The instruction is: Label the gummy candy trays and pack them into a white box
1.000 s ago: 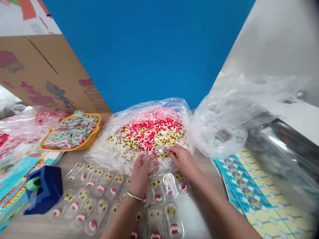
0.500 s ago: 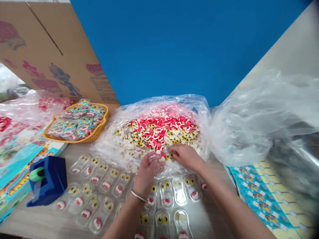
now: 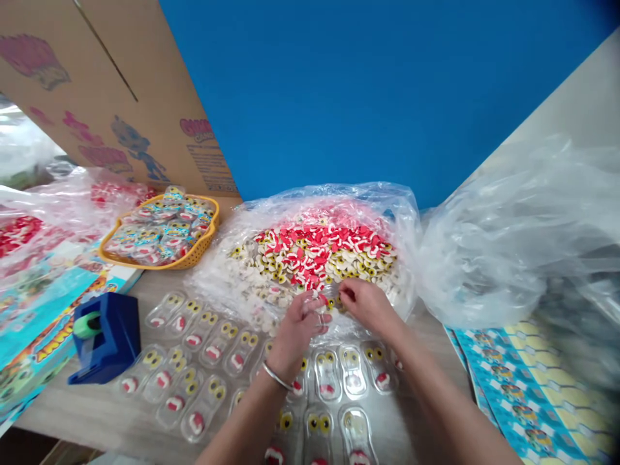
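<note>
My left hand is curled around a small clear plastic blister shell at the near edge of an open plastic bag. That bag holds a heap of gummy candies, red-and-white mouths and yellow eyes. My right hand pinches a small candy piece next to the shell, fingers closed. Below both hands lie rows of clear blister trays on the wooden table. Most trays hold two eyes and a mouth. One tray between my forearms looks nearly bare.
A yellow basket of sealed packets stands at the back left, before a cardboard box. A blue tape dispenser sits left. Printed cards lie at right under crumpled clear plastic. A blue wall is behind.
The view has shifted so that everything sits further right and lower. Both hands stayed at the bag's near edge and drew a little closer together around the clear shell.
</note>
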Motion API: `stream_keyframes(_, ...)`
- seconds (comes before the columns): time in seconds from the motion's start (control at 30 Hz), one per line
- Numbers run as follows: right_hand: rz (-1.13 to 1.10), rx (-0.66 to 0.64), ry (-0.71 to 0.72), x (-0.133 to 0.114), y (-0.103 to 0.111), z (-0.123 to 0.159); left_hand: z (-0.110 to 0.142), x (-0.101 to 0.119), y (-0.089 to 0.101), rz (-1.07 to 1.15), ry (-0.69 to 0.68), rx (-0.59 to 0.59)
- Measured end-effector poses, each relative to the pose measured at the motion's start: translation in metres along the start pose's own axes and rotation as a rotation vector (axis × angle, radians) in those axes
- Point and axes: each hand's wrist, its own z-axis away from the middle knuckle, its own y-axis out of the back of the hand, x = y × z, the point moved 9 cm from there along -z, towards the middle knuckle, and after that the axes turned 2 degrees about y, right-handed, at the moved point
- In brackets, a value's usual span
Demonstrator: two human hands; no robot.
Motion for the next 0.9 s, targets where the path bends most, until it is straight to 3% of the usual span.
stream_keyframes(0.33, 0.081, -0.045, -0.057, -0.013, -0.014, -0.006, -0.003, 0.000, 0.001, 0.028, -0.007, -0.001)
stream_keyframes(0.5, -0.006, -0.029, -0.077, -0.003, -0.013, -0.010, -0.007, -0.003, 0.000, 0.019, 0.012, -0.017)
stream_keyframes(0.63, -0.094, -0.038, -0.033, -0.001, -0.009, -0.007, -0.011, -0.005, 0.001, 0.014, 0.024, -0.015)
stream_keyframes(0.9, -0.075, -0.112, 0.085, -0.026, -0.016, -0.006, -0.010, -0.004, 0.002, 0.012, 0.035, -0.011)
